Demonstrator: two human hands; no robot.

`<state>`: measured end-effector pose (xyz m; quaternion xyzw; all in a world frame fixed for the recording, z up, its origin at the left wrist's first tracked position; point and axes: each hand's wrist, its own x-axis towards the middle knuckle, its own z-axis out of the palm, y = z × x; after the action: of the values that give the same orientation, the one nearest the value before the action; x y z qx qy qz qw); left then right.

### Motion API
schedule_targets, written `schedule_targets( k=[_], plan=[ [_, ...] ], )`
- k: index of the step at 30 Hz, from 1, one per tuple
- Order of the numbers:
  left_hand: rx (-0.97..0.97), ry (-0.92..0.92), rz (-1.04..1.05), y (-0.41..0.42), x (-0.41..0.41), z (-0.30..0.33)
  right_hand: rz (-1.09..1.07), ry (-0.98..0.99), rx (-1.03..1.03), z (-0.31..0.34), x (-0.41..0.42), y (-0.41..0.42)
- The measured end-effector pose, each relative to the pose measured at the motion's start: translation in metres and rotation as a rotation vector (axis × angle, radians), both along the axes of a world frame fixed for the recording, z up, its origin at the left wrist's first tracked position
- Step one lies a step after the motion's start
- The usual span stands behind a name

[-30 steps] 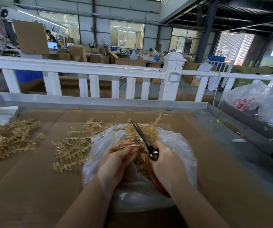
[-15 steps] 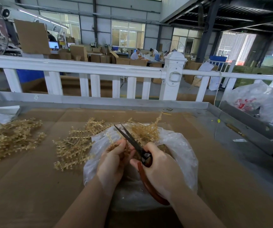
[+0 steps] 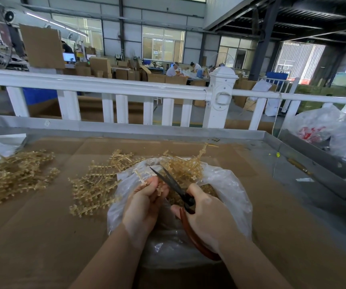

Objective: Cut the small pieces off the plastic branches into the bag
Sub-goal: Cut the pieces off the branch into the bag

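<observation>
On the cardboard-covered tabletop (image 3: 43,236), a loose pile of plastic branches (image 3: 11,178) lies at nine o'clock, a second heap (image 3: 97,184) just left of the clear bag (image 3: 230,197). Over the bag's mouth, the left hand (image 3: 145,207) pinches one branch (image 3: 141,178). The right hand (image 3: 207,217) has a closed grip on red-handled scissors (image 3: 174,186), blades parted toward eleven o'clock.

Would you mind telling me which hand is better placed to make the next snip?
The right hand: it already grips the scissors, blades apart over the bag, while the left hand pinches the plastic branch.
</observation>
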<state>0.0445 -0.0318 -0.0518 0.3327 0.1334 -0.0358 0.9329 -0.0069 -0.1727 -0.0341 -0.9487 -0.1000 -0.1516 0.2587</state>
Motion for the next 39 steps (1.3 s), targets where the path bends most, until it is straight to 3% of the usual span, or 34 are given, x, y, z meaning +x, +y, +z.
schedule_targets(
  k=[14,33,39],
  plan=[
    [0.070,0.008,-0.004,-0.001,-0.003,0.005,0.070,0.051,-0.068,0.011,0.002,-0.007],
    [0.102,-0.005,-0.071,-0.001,-0.001,0.003,0.028,-0.053,-0.053,0.002,-0.001,0.004],
    [0.260,-0.081,-0.051,-0.003,-0.009,0.008,0.033,-0.048,-0.001,0.003,-0.002,0.001]
  ],
)
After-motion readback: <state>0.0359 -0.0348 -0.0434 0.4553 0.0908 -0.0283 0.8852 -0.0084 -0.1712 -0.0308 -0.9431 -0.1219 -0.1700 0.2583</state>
